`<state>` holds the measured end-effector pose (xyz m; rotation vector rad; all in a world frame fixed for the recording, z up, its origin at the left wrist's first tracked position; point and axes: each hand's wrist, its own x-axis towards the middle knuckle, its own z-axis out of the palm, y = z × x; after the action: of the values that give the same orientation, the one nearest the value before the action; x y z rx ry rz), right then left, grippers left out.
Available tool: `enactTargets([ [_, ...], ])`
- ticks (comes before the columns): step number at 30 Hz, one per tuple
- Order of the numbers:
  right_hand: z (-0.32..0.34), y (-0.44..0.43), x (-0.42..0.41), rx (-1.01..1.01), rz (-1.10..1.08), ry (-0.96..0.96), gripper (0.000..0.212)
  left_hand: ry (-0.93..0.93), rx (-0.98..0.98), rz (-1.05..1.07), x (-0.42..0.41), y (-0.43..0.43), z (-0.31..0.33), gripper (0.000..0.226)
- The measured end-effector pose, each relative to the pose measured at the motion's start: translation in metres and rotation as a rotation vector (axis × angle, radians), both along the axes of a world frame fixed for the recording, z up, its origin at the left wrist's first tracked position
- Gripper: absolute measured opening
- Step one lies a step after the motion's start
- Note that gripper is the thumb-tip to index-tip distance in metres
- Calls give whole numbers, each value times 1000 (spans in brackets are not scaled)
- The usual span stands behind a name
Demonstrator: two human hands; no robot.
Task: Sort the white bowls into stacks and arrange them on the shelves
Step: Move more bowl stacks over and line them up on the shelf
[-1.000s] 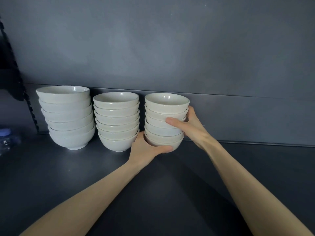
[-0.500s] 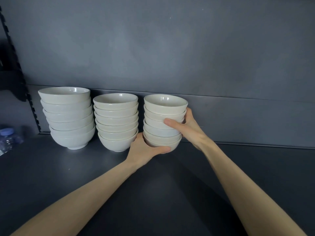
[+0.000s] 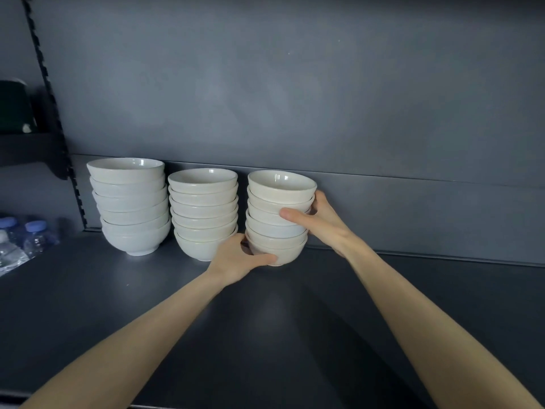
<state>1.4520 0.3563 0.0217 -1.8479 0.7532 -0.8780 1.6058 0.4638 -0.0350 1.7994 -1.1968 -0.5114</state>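
Gripping the right stack (image 3: pixel 278 216) on the shelf (image 3: pixel 118 305), we curl our left hand (image 3: pixel 239 258) fingers round its bottom bowl (image 3: pixel 290 255) and our right hand (image 3: pixel 321 222) fingers round its middle bowls; a second stack (image 3: pixel 203 214) stands just beside.

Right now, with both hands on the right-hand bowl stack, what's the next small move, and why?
Probably slide the left hand off the foot first, with the right hand steadying the side. The right stack seems to rest on the shelf, level with the middle stack and left stack, so it looks placed; its upper bowls sit slightly crooked.
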Motion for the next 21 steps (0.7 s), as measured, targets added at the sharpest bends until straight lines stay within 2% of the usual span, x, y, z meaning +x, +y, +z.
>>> enactTargets([
  [4, 2, 6, -24, -23, -56, 65, 87, -77, 42, 47, 1, 15, 0, 26],
  [8, 1, 14, -61, -186, -192, 232, 62, -208, 59, -41, -8, 24, 9, 16],
  [12, 0, 25, -114, -297, -345, 460, 48, -392, 107, -210, -35, 17, 20, 34],
  [18, 10, 44, -207, -340, -506, 748, 56, -660, 36, -453, -122, -3, 61, 51],
  [21, 25, 57, -260, -352, -615, 803, 56, -766, -58, -522, -172, -16, 84, 57],
])
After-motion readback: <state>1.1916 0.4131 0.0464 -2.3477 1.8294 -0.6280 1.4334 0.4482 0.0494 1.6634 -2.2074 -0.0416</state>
